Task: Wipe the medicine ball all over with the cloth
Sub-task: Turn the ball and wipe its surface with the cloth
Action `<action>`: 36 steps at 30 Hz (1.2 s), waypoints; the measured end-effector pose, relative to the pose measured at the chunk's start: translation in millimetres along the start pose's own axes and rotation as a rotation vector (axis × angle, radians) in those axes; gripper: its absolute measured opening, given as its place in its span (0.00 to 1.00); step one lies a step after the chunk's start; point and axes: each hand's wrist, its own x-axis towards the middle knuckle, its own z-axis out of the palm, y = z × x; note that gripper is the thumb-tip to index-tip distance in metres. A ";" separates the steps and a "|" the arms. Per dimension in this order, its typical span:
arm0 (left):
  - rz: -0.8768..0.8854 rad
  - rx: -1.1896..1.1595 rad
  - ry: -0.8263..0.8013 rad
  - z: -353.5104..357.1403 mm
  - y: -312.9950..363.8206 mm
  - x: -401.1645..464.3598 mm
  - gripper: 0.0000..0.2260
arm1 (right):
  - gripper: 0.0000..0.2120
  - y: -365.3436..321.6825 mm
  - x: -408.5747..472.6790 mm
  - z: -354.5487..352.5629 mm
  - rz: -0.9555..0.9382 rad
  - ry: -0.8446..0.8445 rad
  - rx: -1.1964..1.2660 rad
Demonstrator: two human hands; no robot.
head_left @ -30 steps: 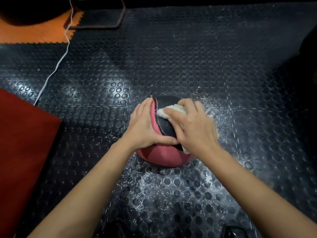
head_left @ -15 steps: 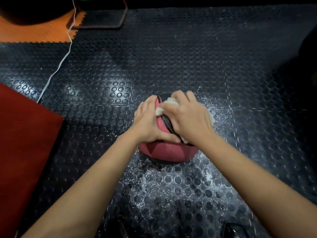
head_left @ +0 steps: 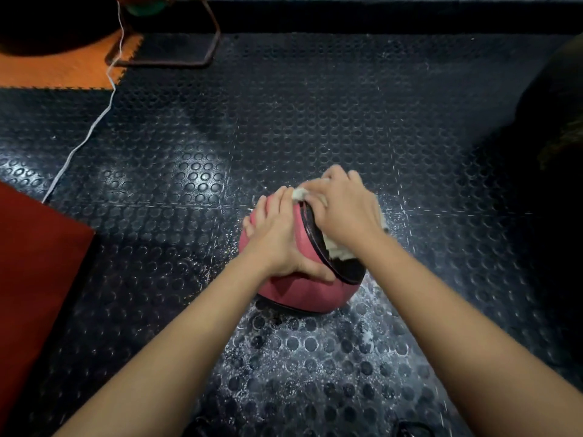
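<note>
A pink and black medicine ball [head_left: 296, 294] sits on the studded black floor mat, low in the middle of the head view. My left hand [head_left: 277, 234] lies over its pink left side, fingers spread and thumb wrapped toward the near seam, steadying it. My right hand [head_left: 344, 209] presses a white cloth [head_left: 336, 249] onto the ball's black top right panel, fingers curled over the cloth. Bits of cloth show at my fingertips and under my wrist. Both hands hide most of the ball's top.
White dust speckles the studded mat [head_left: 315, 367] around and in front of the ball. A red mat [head_left: 34, 269] lies at the left, an orange tile [head_left: 60, 70] at the far left with a white cable [head_left: 85, 137] crossing it. A metal frame [head_left: 176, 59] stands behind. A dark bulky object [head_left: 555, 121] fills the right edge.
My right hand has slid the cloth farther away over the ball's top. The ball has turned, showing more pink at the near side. My left hand has shifted along with it.
</note>
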 end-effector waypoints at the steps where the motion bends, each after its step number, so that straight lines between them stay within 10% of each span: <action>1: 0.004 0.011 0.003 0.9 2.7 -0.6 0.70 | 0.13 1.2 11.5 -1.2 0.043 -0.036 0.028; 24: 0.022 -0.015 -0.021 -8.2 -9.7 1.2 0.69 | 0.14 6.5 -52.1 -0.8 -0.198 0.113 0.039; 30: 0.076 0.010 -0.004 -3.3 -5.9 -3.4 0.70 | 0.12 10.3 20.2 -0.2 0.038 -0.102 0.129; 36: 0.072 -0.040 -0.046 -15.8 -12.2 9.3 0.68 | 0.10 22.7 -68.4 1.4 -0.177 0.126 0.169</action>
